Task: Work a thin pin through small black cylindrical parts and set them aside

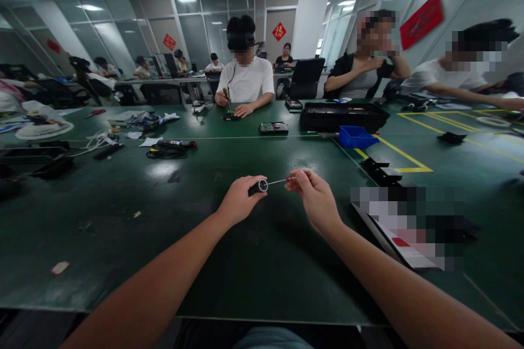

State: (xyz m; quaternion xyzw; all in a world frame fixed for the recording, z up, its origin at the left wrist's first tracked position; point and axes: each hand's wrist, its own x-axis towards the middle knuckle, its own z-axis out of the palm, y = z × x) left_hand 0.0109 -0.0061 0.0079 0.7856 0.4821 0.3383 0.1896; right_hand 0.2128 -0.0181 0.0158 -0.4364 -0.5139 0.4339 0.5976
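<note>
My left hand is closed around a short black cylindrical part whose silver-rimmed round end faces me. Inside that rim some dark structure shows, too small to make out. In my right hand is a thin screwdriver, pinched between thumb and fingers near its reddish end. Its metal shaft points left, with the tip at the rim of the cylindrical part; whether it goes inside I cannot tell. Both hands are held above the green table.
A blue bin and a long black case lie ahead to the right, near black brackets. A hard drive lies farther ahead. Coiled black cable is at left. Across the table a person works with a screwdriver.
</note>
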